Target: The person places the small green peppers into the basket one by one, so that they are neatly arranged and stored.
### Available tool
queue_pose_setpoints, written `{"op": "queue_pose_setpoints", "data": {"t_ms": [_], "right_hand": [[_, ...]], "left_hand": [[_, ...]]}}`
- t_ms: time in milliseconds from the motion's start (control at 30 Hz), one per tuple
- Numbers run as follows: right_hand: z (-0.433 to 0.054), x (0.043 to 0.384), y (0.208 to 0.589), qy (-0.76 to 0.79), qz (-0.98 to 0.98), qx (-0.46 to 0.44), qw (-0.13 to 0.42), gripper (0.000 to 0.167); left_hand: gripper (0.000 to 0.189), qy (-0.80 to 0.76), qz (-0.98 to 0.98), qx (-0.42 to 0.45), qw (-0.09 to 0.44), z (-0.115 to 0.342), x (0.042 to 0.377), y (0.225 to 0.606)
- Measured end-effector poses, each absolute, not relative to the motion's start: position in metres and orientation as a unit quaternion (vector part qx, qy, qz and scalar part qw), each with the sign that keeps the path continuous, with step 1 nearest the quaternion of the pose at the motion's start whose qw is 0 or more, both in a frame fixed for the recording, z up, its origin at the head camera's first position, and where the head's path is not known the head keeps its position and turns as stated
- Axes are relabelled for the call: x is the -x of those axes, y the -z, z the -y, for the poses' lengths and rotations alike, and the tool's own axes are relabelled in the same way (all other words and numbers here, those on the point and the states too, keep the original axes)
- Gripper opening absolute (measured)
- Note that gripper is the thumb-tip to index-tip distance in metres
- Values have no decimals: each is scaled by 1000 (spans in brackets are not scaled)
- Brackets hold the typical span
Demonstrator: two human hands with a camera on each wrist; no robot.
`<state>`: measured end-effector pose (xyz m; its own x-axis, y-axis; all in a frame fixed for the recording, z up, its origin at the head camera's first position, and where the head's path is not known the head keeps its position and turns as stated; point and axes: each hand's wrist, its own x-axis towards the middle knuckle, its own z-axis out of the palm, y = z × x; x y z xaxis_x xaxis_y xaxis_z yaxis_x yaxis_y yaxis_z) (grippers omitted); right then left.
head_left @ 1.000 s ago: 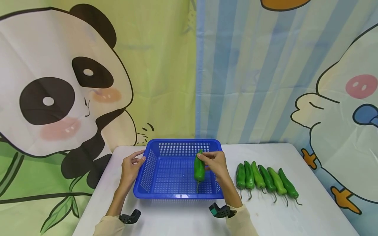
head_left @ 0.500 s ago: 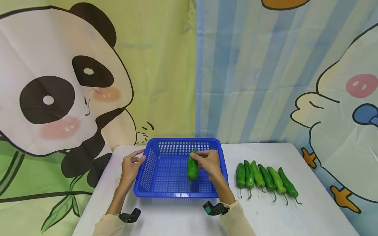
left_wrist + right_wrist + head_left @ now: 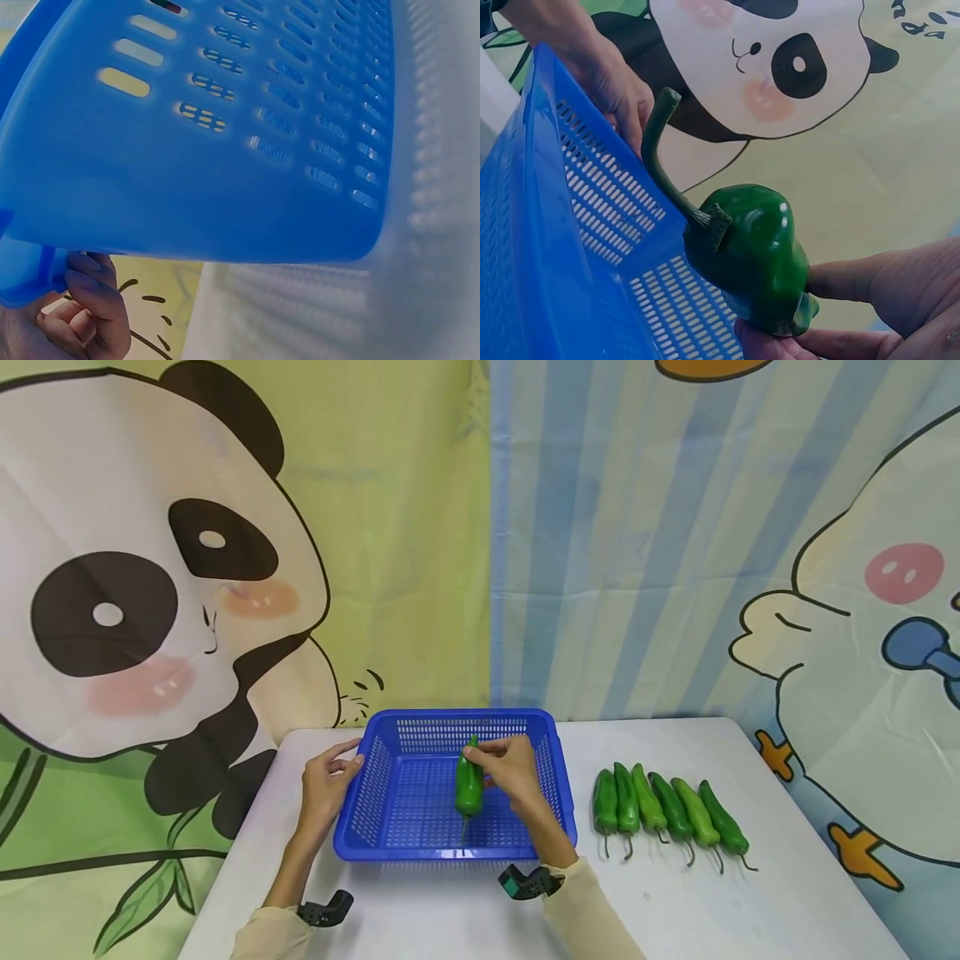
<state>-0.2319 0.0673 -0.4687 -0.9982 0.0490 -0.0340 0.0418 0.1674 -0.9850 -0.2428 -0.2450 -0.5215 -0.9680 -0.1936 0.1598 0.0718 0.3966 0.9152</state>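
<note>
The right hand (image 3: 512, 768) holds a green chili pepper (image 3: 469, 787), clamped between thumb and fingers, over the blue perforated basket (image 3: 397, 854) at lower centre of the head view. The left hand (image 3: 324, 787) grips the basket's left rim. Six more peppers (image 3: 672, 810) lie at lower right on the white surface (image 3: 690, 918).

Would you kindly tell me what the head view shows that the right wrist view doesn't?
Only the head view: the row of six peppers on the table, and the pale cartoon figure at right.

Only the right wrist view: a close look at the cap where the stem joins the held pepper.

Both: that pepper pinched in the right hand, the left hand on the basket, and the panda print.
</note>
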Motion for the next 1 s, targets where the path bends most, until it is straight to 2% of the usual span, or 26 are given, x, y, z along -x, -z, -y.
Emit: {"op": "queue_pose_setpoints", "data": {"t_ms": [1000], "right_hand": [[-39,246,467,-631,775,34,7,32]], "left_hand": [[39,554,823,-32,125,244,242,522]]}}
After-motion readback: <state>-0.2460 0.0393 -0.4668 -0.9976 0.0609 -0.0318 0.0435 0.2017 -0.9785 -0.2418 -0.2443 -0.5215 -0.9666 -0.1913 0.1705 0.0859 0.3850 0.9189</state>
